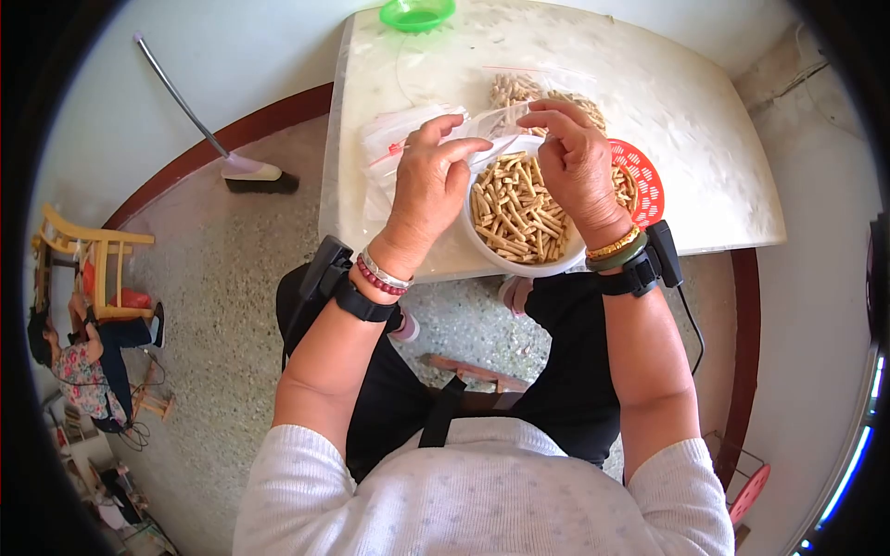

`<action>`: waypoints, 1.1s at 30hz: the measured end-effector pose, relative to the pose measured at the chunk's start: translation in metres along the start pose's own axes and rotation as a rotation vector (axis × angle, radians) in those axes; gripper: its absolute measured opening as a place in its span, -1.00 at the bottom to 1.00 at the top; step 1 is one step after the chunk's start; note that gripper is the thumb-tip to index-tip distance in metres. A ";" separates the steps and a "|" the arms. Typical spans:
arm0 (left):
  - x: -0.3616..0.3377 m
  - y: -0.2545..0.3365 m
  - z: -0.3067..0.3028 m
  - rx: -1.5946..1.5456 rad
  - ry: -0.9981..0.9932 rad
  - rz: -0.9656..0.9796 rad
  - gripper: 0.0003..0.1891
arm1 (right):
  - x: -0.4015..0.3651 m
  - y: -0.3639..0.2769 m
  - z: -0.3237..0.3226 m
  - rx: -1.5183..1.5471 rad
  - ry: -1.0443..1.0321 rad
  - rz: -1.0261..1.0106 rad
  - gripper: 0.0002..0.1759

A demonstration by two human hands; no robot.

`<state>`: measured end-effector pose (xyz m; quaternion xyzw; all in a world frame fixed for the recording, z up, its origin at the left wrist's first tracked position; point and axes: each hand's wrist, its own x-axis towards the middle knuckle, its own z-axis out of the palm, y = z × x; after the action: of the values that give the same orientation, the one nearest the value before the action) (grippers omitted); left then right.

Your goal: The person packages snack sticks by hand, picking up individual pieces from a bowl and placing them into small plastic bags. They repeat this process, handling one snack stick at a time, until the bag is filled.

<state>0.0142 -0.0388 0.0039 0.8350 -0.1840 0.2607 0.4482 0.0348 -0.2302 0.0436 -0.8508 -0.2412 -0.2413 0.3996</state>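
My left hand (432,176) and my right hand (573,162) hold a clear plastic zip bag (496,123) between them by their fingertips. It is stretched above the far rim of a white bowl (476,243). Short pale-brown sticks, like cut dried roots (519,208), fill the bowl. Beside my left hand lies a stack of flat zip bags (380,139) with red marks. Behind the held bag are two clear bags of similar pieces (515,90), partly hidden. My right hand partly covers the bowl and a red perforated basket (642,176) holding more sticks.
A green bowl (417,13) stands at the far edge of the pale table (691,111). On the floor to the left are a broom (255,176) and a wooden chair (116,269). Another person (88,371) sits farther off at the left.
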 end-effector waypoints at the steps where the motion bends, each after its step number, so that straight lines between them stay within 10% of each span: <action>1: -0.001 0.001 0.002 -0.002 0.001 0.004 -0.68 | 0.000 -0.001 -0.001 0.001 -0.001 0.000 -0.63; 33: -0.007 -0.014 -0.005 0.099 -0.050 -0.040 -0.64 | -0.001 -0.005 0.011 -0.008 -0.122 -0.044 -0.66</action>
<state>0.0153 -0.0266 -0.0072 0.8659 -0.1654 0.2395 0.4068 0.0329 -0.2189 0.0397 -0.8600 -0.2828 -0.1986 0.3755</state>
